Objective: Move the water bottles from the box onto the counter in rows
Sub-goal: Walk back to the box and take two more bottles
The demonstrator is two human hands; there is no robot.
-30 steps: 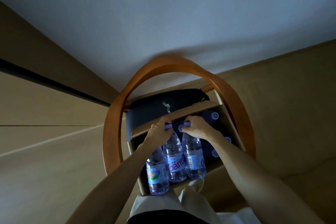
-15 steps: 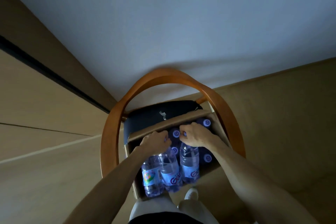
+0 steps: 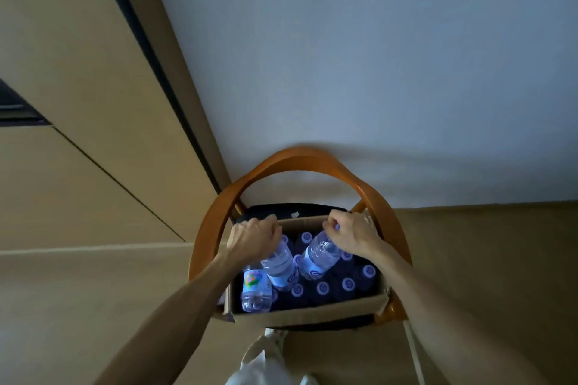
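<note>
- The box (image 3: 308, 309) now shows its whole near wall and many purple caps inside; half a second ago only a few caps showed past the hands.
- The left hand (image 3: 255, 239) is closed round the tops of two bottles: the left bottle (image 3: 256, 289), with its coloured label, and the middle bottle (image 3: 279, 266). Both are tilted, bases toward the camera, lifted above the caps of the bottles still packed.
- The right hand (image 3: 352, 233) is closed on the neck of the right bottle (image 3: 319, 256), also tilted and raised. Before, all three bottles hung nearly upright, close together; now the hands are well apart.
- The hands have risen to the far rim of the box.
- The box sits on the dark seat of a chair (image 3: 300, 156), inside its curved wooden back.
- The view has swung: the wall (image 3: 375, 56) fills more of the picture.
- Hard to make out: the fingertips are hidden round the necks, the bottles deep in the box are lost in shadow, and no counter is visible.
</note>
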